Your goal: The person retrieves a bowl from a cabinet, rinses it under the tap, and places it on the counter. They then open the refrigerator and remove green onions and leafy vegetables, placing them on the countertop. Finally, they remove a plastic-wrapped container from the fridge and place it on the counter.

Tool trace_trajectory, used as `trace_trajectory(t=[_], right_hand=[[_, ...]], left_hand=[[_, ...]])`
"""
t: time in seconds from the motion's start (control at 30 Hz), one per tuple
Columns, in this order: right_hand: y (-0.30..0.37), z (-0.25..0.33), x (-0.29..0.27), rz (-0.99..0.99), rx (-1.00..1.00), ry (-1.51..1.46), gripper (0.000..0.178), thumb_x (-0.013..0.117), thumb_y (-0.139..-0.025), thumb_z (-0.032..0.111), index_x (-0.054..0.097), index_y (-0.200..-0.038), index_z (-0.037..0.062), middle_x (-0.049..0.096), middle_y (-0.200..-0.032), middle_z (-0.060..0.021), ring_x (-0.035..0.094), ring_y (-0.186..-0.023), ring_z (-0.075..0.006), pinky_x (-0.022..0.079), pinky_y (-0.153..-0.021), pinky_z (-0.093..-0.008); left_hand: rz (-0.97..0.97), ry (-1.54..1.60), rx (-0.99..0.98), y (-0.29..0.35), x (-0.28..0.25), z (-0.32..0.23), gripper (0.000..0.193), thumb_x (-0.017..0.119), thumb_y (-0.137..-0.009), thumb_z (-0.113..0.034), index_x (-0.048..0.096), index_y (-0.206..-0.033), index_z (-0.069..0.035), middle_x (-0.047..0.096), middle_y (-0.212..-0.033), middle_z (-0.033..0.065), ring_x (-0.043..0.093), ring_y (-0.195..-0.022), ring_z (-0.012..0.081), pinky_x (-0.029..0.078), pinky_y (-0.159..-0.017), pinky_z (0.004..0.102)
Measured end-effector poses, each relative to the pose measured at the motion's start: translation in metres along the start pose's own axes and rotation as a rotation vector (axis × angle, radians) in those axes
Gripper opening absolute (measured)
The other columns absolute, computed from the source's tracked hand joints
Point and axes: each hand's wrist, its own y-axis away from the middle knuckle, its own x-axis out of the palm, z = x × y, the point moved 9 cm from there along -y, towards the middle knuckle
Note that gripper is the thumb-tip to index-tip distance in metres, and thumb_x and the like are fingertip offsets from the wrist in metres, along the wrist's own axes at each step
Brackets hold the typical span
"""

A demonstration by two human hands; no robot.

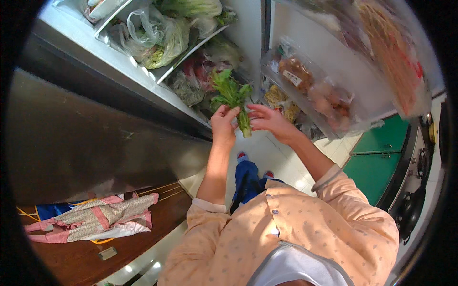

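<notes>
1. I see the leafy green vegetable [231, 93] held before the open fridge [249, 40], leaves toward eleven o'clock, stalk end toward five.
2. At its seven o'clock, the left hand [223, 126] is curled closed around the stalk.
3. At four, the right hand [271, 122] is half open, fingers parted beside the stalk; contact I can't tell.
4. Bagged vegetables [169, 40] lie at ten, a brown packet [295, 76] at three.

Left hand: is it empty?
No, the left hand holds a leafy green vegetable by its stalk, in front of the open fridge.
</notes>
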Motion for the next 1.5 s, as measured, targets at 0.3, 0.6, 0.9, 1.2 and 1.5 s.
trace_trajectory(t=[0.3,0.6,0.9,1.2,1.5], right_hand=[[-0.162,-0.057,-0.057,-0.302,0.078,-0.011,0.025,0.059,-0.066,-0.005,0.056,-0.091,0.001,0.059,-0.085,-0.0067,0.056,-0.074,-0.0169,0.044,-0.062,-0.0285],[-0.302,-0.09,-0.172,-0.794,0.016,-0.096,0.016,0.065,-0.067,-0.004,0.058,-0.08,0.0011,0.057,-0.074,-0.0036,0.051,-0.057,-0.0138,0.039,-0.05,-0.0274],[-0.36,-0.093,-0.187,-0.629,-0.012,-0.452,0.017,0.071,-0.064,0.007,0.056,-0.068,-0.0007,0.055,-0.064,-0.0059,0.049,-0.056,-0.0137,0.035,-0.047,-0.0297],[-0.328,-0.069,-0.239,-1.087,-0.208,-0.022,0.009,0.062,-0.065,-0.003,0.058,-0.071,0.0016,0.057,-0.069,-0.0039,0.051,-0.056,-0.013,0.036,-0.049,-0.0267],[-0.316,-0.041,-0.22,-1.034,-0.376,-0.324,0.022,0.062,-0.067,-0.005,0.06,-0.088,-0.0003,0.06,-0.081,-0.0041,0.055,-0.067,-0.0124,0.042,-0.055,-0.0266]], left_hand=[[0.086,-0.823,0.069,-0.133,-0.019,-0.004,0.033,0.063,-0.07,-0.013,0.058,-0.096,0.006,0.061,-0.079,0.0124,0.059,-0.072,0.0163,0.046,-0.065,0.0284],[-0.4,-1.361,0.525,-0.357,-0.053,-0.05,0.043,0.06,-0.074,-0.015,0.051,-0.113,0.001,0.059,-0.103,0.0202,0.058,-0.091,0.0352,0.046,-0.076,0.0417],[0.328,-1.541,0.781,-0.338,0.018,0.033,0.02,0.056,-0.07,-0.008,0.061,-0.087,0.0,0.06,-0.083,0.0167,0.057,-0.083,0.034,0.045,-0.074,0.0442],[0.104,-1.433,0.738,-0.426,-0.015,0.011,0.018,0.057,-0.071,-0.006,0.06,-0.088,-0.002,0.061,-0.09,0.016,0.06,-0.084,0.0311,0.048,-0.074,0.0411],[0.502,-2.097,0.604,-0.459,-0.035,0.06,0.021,0.055,-0.07,-0.01,0.064,-0.089,-0.008,0.06,-0.087,0.0116,0.058,-0.087,0.0288,0.045,-0.081,0.0441]])
